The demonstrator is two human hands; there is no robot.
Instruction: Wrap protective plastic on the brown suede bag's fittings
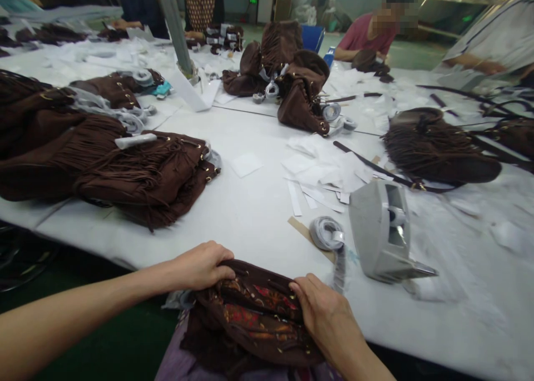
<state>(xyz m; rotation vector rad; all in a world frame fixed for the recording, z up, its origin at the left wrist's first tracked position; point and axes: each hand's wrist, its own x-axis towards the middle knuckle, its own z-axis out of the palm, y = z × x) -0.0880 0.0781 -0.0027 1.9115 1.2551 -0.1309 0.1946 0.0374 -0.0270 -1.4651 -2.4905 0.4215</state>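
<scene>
A dark brown bag (258,336) with a floral lining rests against the person's lap at the table's near edge, its mouth spread so the inside shows. My left hand (205,265) pinches the rim at its left corner, thumb over the edge. At the right corner, my right hand (323,308) grips the same rim, fingers closed on it. Brass-coloured eyelets dot the rim. Just beyond the bag, a wrapped grey coil (326,233) lies on the table beside a grey tape dispenser (377,231).
Fringed brown bags (146,175) are piled at the left of the white table (250,203). More bags (302,92) stand at the centre back, another (438,147) lies right. Paper scraps (321,169) are scattered about. A metal post (177,30) rises behind. Several people sit at the far side.
</scene>
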